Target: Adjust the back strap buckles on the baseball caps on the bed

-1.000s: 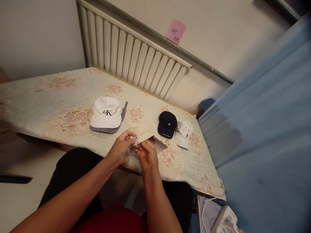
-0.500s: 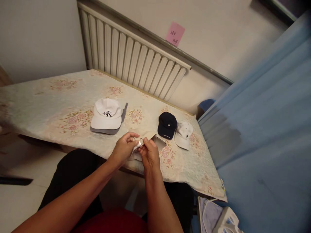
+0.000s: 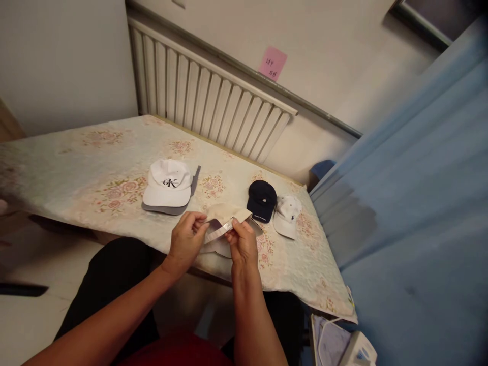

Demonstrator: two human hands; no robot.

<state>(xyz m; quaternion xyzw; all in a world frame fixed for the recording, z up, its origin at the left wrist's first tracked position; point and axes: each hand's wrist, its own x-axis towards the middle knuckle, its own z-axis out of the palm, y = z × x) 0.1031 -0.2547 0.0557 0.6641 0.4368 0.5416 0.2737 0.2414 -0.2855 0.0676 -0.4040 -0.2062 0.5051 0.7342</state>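
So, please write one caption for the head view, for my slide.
Hands at the strap of a beige cap, with a navy cap and two white caps on a floral cloth.

A beige cap (image 3: 224,211) sits to the left of the navy cap (image 3: 262,199) and nearer the wearer of the camera, its back turned toward that wearer. Its pale adjusting strap (image 3: 218,234) slants across the rear opening, rising toward the navy cap, with a small shiny buckle (image 3: 232,218) at the upper end. Dark lining (image 3: 215,224) shows above the strap; a greyish flat part (image 3: 256,227) juts out just beside the navy cap's brim.
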